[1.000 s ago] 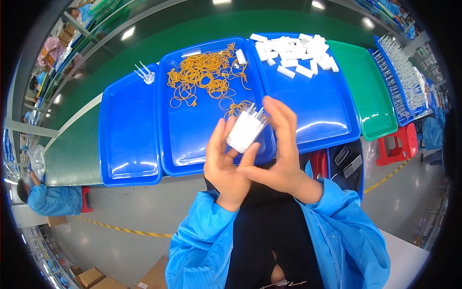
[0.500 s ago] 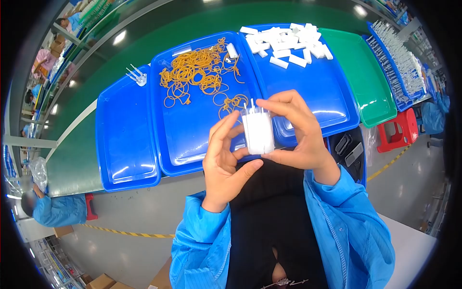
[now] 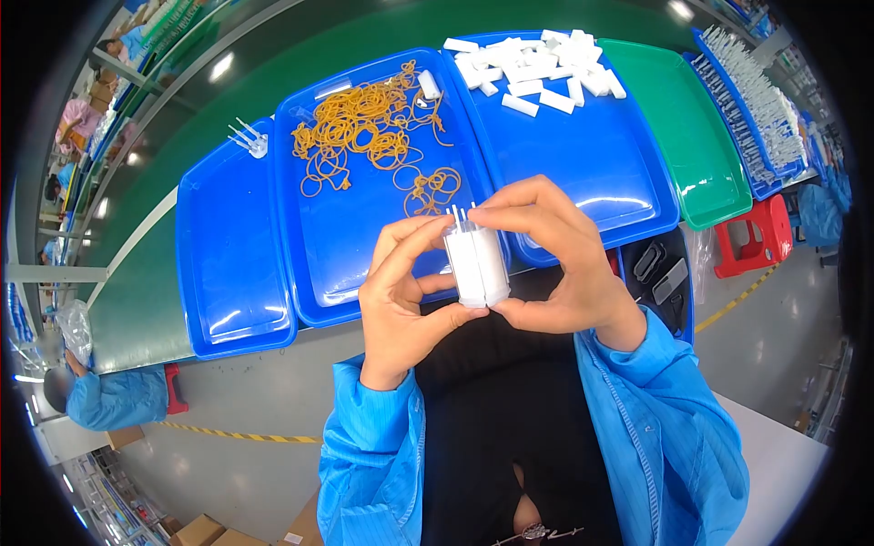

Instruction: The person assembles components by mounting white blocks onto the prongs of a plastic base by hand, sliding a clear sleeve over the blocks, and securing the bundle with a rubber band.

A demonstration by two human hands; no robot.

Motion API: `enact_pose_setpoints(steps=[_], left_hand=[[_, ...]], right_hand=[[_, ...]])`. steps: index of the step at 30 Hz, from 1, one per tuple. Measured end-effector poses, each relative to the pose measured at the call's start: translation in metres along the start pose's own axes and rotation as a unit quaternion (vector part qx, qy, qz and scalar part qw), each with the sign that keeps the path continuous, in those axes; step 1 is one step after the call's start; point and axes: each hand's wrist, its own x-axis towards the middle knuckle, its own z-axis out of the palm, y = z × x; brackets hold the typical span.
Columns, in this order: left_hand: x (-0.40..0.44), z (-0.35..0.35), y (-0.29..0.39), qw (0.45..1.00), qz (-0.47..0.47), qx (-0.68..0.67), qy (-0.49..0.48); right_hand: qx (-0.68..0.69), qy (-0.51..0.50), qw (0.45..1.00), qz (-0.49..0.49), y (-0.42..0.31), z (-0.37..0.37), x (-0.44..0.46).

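Observation:
Between my two hands is a white block assembly (image 3: 480, 268), upright, with a vertical seam down its front and thin pale prongs rising from a clear top. My left hand (image 3: 398, 305) grips its left side, fingers behind and thumb at the lower front edge. On the right, my right hand (image 3: 566, 259) has its fingertips at the prong end and its thumb at the bottom corner. Just beyond lies a blue tray (image 3: 355, 241) with a tangle of yellow rubber bands (image 3: 364, 127). Whether a band is on the assembly I cannot tell.
White blocks (image 3: 533, 68) are heaped in another blue tray (image 3: 592, 164). A clear pronged piece (image 3: 252, 141) sits in the left blue tray (image 3: 232, 246). Rightward are a green tray (image 3: 678, 127), racks of white parts (image 3: 751, 100) and a red stool (image 3: 756, 237). A co-worker (image 3: 118, 398) is at far left.
My left thumb has come in against the assembly's lower edge; it stood apart before. The assembly has shifted slightly left and down, and its seam shows nearer the middle.

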Motion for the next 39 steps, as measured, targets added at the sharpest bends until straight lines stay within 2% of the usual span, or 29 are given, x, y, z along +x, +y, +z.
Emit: enact_pose_setpoints(steps=[6,8,9,11,12,14,15,16,18,19,23,25,26,29,31,35,38,39], left_hand=[[-0.002,0.001,-0.007,1.000,0.000,0.001,-0.006],[-0.003,0.011,-0.010,0.990,-0.025,-0.130,0.042],[-0.003,0.015,-0.011,0.990,-0.023,-0.129,0.042],[-0.004,0.019,-0.011,0.962,-0.041,-0.268,0.033],[-0.003,0.017,-0.010,0.962,-0.040,-0.267,0.036],[-0.001,0.011,-0.006,0.887,-0.179,-0.425,0.026],[-0.003,0.007,-0.009,0.861,-0.176,-0.477,0.022],[-0.006,0.003,-0.012,0.862,-0.173,-0.475,0.025],[-0.010,-0.005,-0.016,0.734,-0.233,-0.635,0.065],[-0.009,-0.005,-0.016,0.700,-0.227,-0.675,0.060],[-0.006,-0.004,-0.011,0.716,-0.211,-0.662,0.073],[-0.007,-0.007,-0.012,0.752,-0.200,-0.625,0.066],[-0.007,-0.009,-0.014,0.751,-0.198,-0.627,0.066],[-0.009,-0.013,-0.018,0.743,-0.170,-0.647,0.014],[-0.011,-0.016,-0.019,0.765,-0.174,-0.620,0.000],[-0.010,-0.020,-0.015,0.797,-0.183,-0.575,0.000],[-0.014,-0.025,-0.014,0.808,-0.217,-0.545,0.044],[-0.017,-0.031,-0.019,0.826,-0.196,-0.527,0.044]], right_hand=[[-0.020,-0.005,1.000,-0.002,0.004,0.001,-0.001],[-0.046,-0.005,0.999,-0.013,0.005,0.004,0.000],[-0.065,0.017,0.998,-0.012,0.004,0.009,0.000],[-0.058,0.038,0.997,-0.016,-0.002,0.017,0.003],[-0.056,0.035,0.998,-0.018,-0.005,0.015,0.006],[-0.049,0.036,0.997,-0.048,-0.009,0.013,0.008],[-0.036,0.059,0.997,-0.033,-0.008,0.013,0.007],[-0.032,0.058,0.997,-0.036,-0.005,0.013,0.007],[-0.035,0.018,0.999,-0.012,0.001,0.014,0.007],[-0.047,0.006,0.999,-0.006,0.002,0.017,0.006],[-0.054,-0.003,0.998,-0.013,0.002,0.028,0.011],[-0.056,0.021,0.998,-0.011,0.000,0.035,0.014],[-0.058,0.019,0.998,-0.012,-0.002,0.038,0.017],[-0.086,-0.001,0.996,-0.013,-0.004,0.043,0.024],[-0.139,-0.020,0.989,-0.033,-0.002,0.047,0.026],[-0.142,-0.033,0.989,-0.031,-0.003,0.052,0.032],[-0.132,-0.067,0.989,-0.015,-0.004,0.053,0.036],[-0.077,-0.070,0.995,0.002,-0.007,0.051,0.041]])
